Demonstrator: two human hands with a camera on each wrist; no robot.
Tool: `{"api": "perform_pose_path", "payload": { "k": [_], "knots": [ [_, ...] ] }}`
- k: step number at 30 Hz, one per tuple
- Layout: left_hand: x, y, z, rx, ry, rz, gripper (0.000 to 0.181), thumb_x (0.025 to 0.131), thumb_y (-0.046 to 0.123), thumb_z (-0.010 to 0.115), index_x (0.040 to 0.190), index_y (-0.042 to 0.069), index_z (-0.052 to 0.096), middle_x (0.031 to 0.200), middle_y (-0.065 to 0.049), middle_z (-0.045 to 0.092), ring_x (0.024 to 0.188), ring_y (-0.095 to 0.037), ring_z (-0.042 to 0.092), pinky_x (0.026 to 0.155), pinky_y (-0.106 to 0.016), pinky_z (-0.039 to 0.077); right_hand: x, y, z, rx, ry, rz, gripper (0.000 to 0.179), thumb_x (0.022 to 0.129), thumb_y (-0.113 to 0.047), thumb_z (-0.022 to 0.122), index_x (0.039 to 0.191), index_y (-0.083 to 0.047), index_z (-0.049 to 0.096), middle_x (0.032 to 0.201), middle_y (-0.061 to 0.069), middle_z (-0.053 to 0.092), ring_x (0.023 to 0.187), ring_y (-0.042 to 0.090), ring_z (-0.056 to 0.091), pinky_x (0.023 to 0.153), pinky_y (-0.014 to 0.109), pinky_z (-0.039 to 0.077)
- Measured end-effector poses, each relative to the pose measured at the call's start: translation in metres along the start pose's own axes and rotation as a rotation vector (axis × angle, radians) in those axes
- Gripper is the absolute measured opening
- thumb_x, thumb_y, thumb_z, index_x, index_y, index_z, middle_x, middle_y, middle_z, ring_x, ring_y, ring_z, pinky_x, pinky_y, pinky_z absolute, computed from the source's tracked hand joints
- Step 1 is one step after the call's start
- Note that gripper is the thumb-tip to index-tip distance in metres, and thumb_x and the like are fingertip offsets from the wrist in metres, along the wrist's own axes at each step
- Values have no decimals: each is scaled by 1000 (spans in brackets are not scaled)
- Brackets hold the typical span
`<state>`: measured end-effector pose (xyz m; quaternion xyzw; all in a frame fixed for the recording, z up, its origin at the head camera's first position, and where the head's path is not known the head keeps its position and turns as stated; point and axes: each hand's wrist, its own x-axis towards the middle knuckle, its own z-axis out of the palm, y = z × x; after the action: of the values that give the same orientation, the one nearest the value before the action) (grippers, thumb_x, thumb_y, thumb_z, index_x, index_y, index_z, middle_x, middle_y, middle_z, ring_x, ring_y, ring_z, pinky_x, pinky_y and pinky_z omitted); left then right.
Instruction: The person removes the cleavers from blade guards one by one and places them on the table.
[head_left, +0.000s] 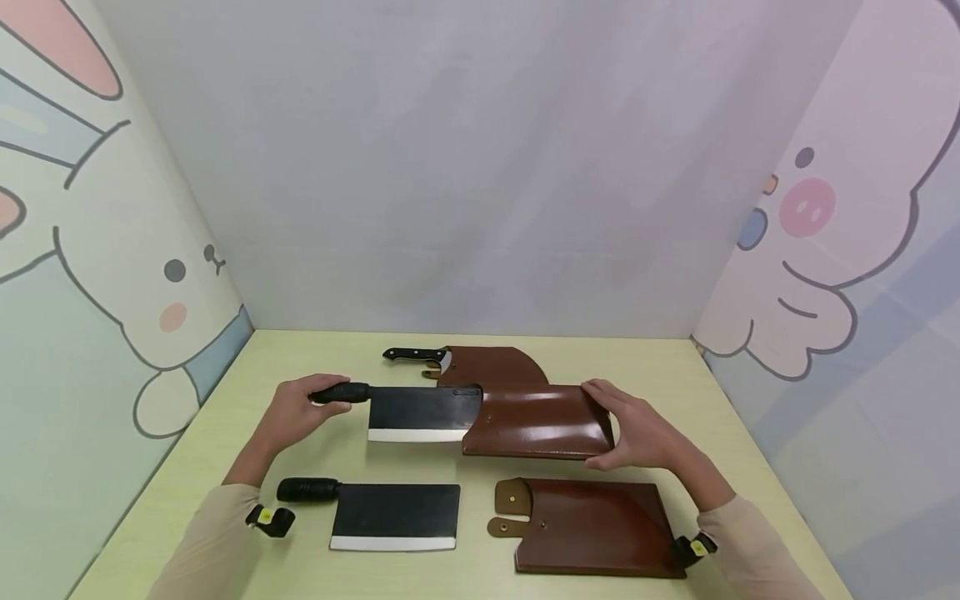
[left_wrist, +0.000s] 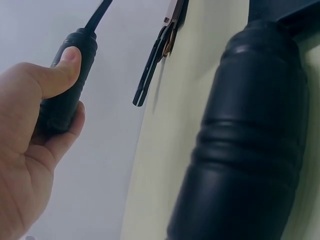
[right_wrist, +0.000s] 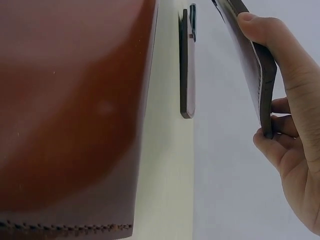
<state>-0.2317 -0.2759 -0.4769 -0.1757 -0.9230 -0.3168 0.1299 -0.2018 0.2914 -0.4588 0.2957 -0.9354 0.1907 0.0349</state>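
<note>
My left hand (head_left: 296, 408) grips the black handle of a cleaver (head_left: 423, 408), thumb along the handle in the left wrist view. Its dark blade points right, bright edge toward me. My right hand (head_left: 637, 429) holds the right end of a brown leather sheath (head_left: 540, 421), thumb and fingers at opposite edges. The blade's far end meets the sheath's left mouth; how far it reaches inside is hidden. Both are held above the table. Nearer me lie a second cleaver (head_left: 397, 512) at left and a second brown sheath (head_left: 600, 525), with two snap straps, at right.
Behind the held pieces, a black-handled knife (head_left: 415, 355) lies in a rounded brown sheath (head_left: 495, 365), partly covered from view. The pale yellow table (head_left: 300, 354) meets a plain back wall (head_left: 465, 167) and cartoon-printed side walls.
</note>
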Motion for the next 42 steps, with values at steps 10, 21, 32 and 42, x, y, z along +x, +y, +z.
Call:
{"api": "perform_pose_path", "payload": {
  "k": [10, 21, 32, 42],
  "knots": [
    [-4, -8, -4, 24, 11, -5, 42, 84, 20, 86, 121, 5, 74, 119, -16, 73, 106, -36, 70, 80, -48, 58, -9, 10, -4, -20, 12, 17, 117, 66, -53, 93, 155, -1, 39, 155, 20, 42, 131, 40, 55, 92, 55, 55],
    [-10, -20, -4, 21, -26, -30, 43, 83, 18, 86, 121, 4, 74, 120, -18, 73, 108, -39, 70, 84, -52, 57, -22, 23, -7, -45, 17, 33, 117, 65, -52, 95, 154, -1, 40, 156, 21, 42, 134, 43, 52, 93, 56, 55],
    [-12, -22, -1, 21, -73, -42, 42, 84, 19, 86, 121, 4, 74, 121, -18, 72, 108, -40, 69, 86, -56, 55, -28, 27, -8, -44, 5, 43, 115, 66, -53, 93, 154, 0, 41, 154, 22, 43, 132, 43, 54, 91, 54, 56],
    [-10, -26, 4, 54, -96, -36, 41, 85, 21, 86, 120, 4, 74, 120, -18, 72, 107, -40, 69, 86, -56, 55, -28, 32, -6, -17, -42, 82, 116, 68, -60, 90, 154, 0, 40, 156, 24, 41, 134, 43, 52, 93, 54, 55]
  ]
}}
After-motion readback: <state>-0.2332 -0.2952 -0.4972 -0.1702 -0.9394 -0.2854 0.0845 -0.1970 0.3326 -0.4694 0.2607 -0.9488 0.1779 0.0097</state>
